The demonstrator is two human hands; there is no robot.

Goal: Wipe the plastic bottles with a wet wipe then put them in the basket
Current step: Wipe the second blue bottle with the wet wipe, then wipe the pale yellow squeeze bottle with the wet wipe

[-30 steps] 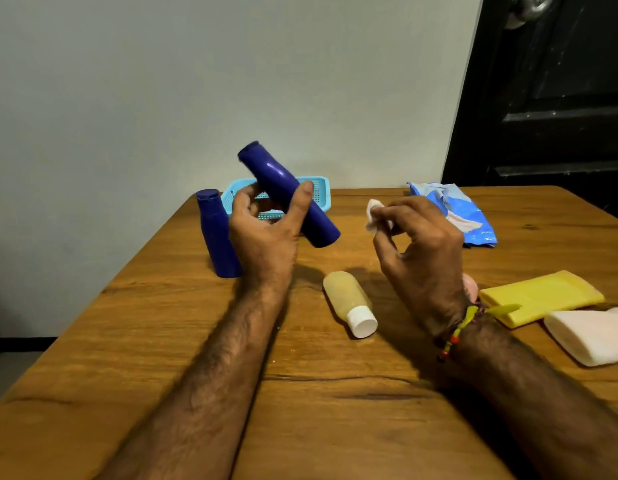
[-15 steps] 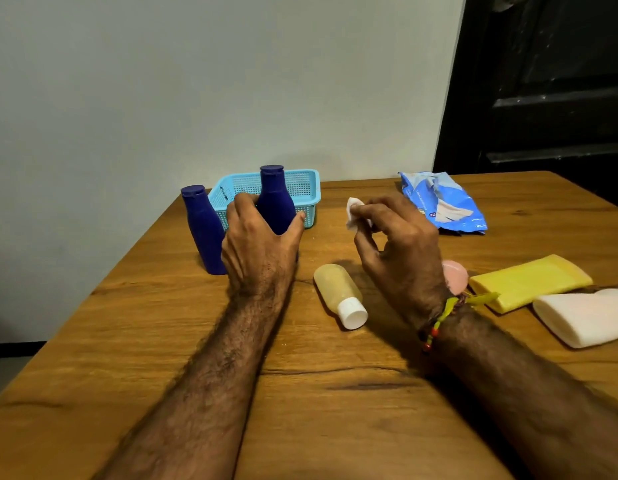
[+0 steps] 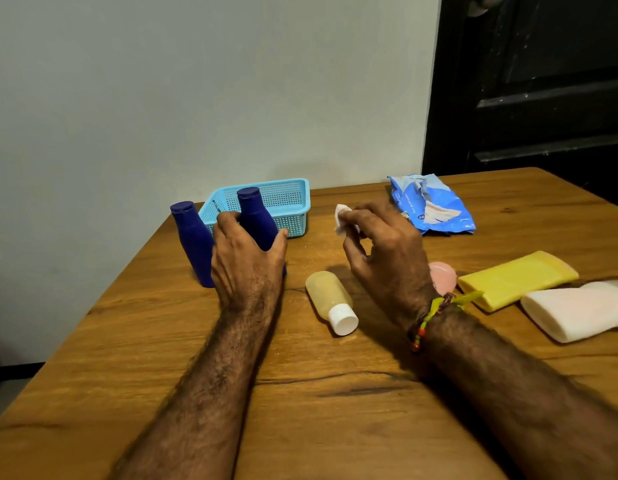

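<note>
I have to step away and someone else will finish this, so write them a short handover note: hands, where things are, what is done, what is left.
Left hand: wrapped around a blue bottle standing upright on the table, in front of the basket.
Right hand: pinching a wet wipe.
A second blue bottle stands left of the first. Lying down: small clear bottle, yellow bottle, white bottle. Something pink is partly hidden behind the right wrist. Wipes pack at the back.
Done: nothing visible in the basket.
Left: wipe each bottle and put it in.
</note>
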